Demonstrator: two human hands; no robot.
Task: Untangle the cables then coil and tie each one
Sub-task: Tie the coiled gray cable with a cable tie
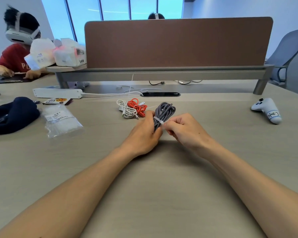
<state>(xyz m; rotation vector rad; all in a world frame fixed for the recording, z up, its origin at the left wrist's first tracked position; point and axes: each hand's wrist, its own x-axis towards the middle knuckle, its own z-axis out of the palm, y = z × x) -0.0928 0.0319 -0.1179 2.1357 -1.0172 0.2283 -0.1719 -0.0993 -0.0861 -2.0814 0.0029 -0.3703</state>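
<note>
Holding the coiled grey braided cable (164, 110) just above the tabletop (144, 194) in the left hand (142, 135), fingers (149, 115) curled round the lower half of the bundle, apparently to stop the loops from springing apart while the tie goes on. Pinching the tail of the white zip tie (157, 119) with the right hand (181, 127), fingers (170, 125) closed on it right beside the bundle, probably drawing it snug; wrapping it across the coil's waist, most likely so that both ends of the loops are gathered evenly. Tilting the bundle away from the body, its upper loops pointing past the white cable (126, 109) and the orange cable (138, 107), both lying coiled and touching on the tabletop just beyond the hands, seemingly parked there as finished work, though any tie on them being too small to confirm. Having the clear bag of spare ties (62, 121) well off to the left. Judging the task close to done, with this last tie being tightened.
</note>
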